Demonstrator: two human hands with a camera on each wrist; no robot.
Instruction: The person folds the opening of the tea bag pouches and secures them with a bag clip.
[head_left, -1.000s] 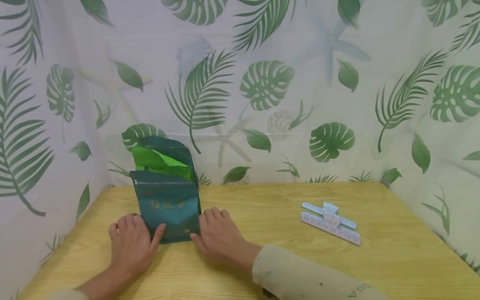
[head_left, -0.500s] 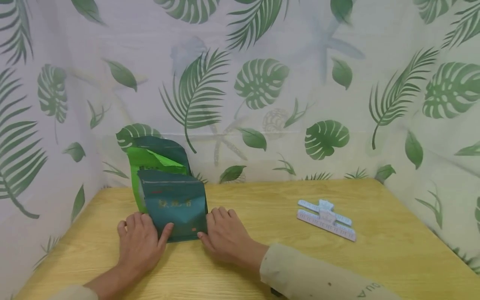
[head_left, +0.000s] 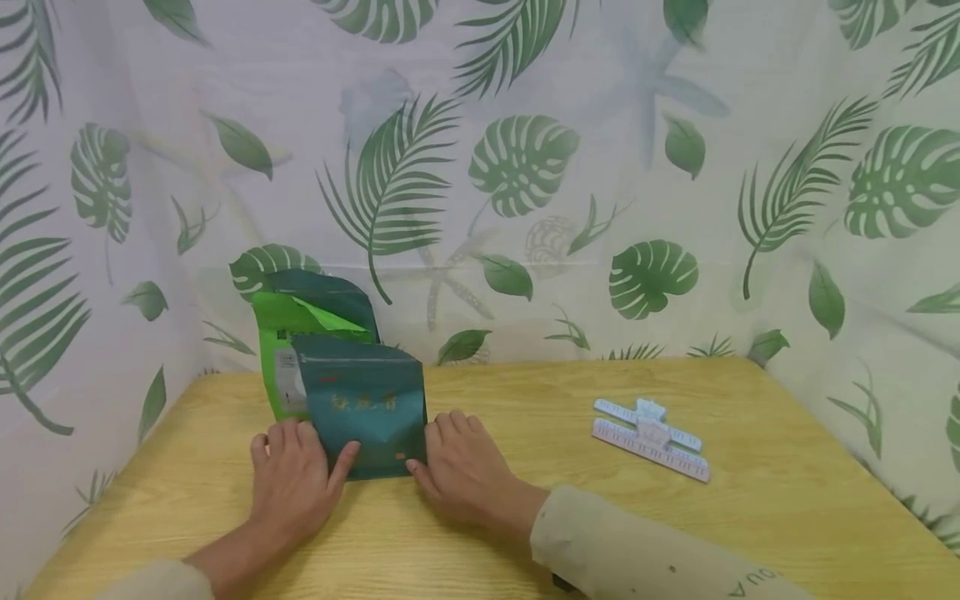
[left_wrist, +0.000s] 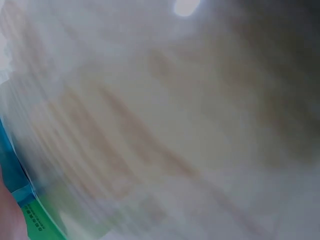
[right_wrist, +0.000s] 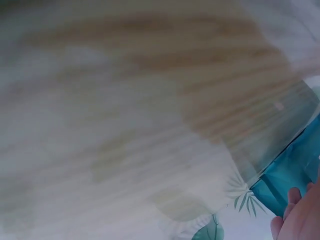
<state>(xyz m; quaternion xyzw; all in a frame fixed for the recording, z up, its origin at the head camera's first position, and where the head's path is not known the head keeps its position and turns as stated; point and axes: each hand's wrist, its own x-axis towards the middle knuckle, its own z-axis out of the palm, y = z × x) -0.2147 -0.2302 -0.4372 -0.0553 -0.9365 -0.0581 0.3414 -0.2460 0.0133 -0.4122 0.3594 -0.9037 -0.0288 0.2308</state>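
Observation:
A dark teal tea bag [head_left: 366,417] with gold characters stands upright on the table between both hands. My left hand [head_left: 292,479] grips its lower left side, thumb across the front and fingers at the edge. On the lower right side my right hand [head_left: 468,462] holds it, thumb near the bottom front corner. Behind it to the left stands a bright green bag [head_left: 276,333], partly covered by the teal one. Farthest back, the top of another dark teal bag [head_left: 337,293] shows. In the right wrist view, fingers [right_wrist: 294,196] overlap the teal bag's side.
To the right on the wooden table [head_left: 525,400] lie a pale blue sealing clip [head_left: 649,410] and a pale pink sealing clip [head_left: 652,435], side by side. A leaf-patterned cloth [head_left: 555,292] encloses the table at the back and sides.
Both hands have slid the front teal bag to the right, apart from the bags behind it. More of the green bag's front shows now. The clips stay in place on the table.

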